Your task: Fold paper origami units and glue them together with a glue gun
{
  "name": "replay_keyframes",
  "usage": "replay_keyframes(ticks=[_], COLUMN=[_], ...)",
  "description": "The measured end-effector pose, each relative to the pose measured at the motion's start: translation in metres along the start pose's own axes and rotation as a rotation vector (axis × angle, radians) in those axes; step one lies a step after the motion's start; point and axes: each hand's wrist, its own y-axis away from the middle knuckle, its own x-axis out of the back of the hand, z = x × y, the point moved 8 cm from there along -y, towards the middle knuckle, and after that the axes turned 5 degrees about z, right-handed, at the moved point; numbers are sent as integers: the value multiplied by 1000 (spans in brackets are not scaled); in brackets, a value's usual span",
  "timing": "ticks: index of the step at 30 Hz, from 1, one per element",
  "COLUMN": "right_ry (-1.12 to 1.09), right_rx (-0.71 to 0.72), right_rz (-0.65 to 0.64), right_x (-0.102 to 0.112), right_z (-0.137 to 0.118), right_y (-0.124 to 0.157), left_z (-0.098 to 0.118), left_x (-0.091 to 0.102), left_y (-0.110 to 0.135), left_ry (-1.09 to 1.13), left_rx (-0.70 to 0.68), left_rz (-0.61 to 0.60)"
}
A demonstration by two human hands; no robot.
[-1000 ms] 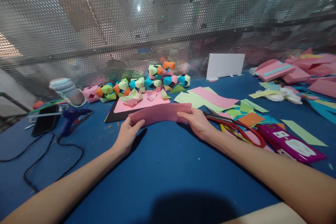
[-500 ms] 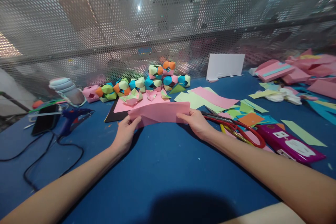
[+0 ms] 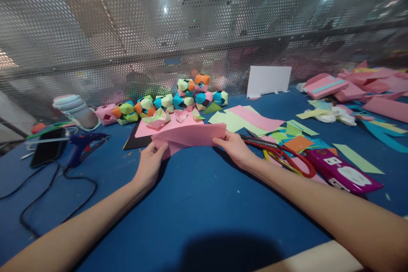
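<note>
A strip of pink paper (image 3: 189,135) is stretched between my two hands, slightly bowed and held above the blue table. My left hand (image 3: 149,162) pinches its left end between thumb and fingers. At the right end, my right hand (image 3: 235,148) grips the strip the same way. Behind the strip lies a pink sheet (image 3: 145,129) on a black board (image 3: 132,138), with small folded paper pieces (image 3: 157,119) on top. Red-handled scissors (image 3: 287,155) rest just right of my right hand.
Folded paper balls (image 3: 148,106) line the back by the perforated metal screen (image 3: 204,17). On the left are a tumbler (image 3: 75,112), a blue glue gun (image 3: 81,146), its cable and a phone (image 3: 47,148). Paper scraps (image 3: 298,143) and a purple case (image 3: 344,172) lie on the right.
The view has shifted slightly, so everything appears a little further left. The pink strip is twisted a bit more at its left end; both hands keep hold of it.
</note>
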Motion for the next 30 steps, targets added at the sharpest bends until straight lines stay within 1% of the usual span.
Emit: replay_keyframes(ticks=[4,10,16,25,30], right_ry=[-67,4,43,68,8], right_rx=[35,63,79,68,44], right_rz=[21,32,44,68,67], right_x=[2,7,9,13,11], right_z=[-4,-1,-1,2,1], right_y=[1,-2,-4,-5,-5], left_z=[2,2,0,-3,0], left_x=[-1,-4,7,8,8], left_y=[1,0,-2,-2,-2], left_ry=[9,105,-3,-20,-21], left_rx=[4,-20,-70,-43,-60], left_rz=[3,-33,43,44,52])
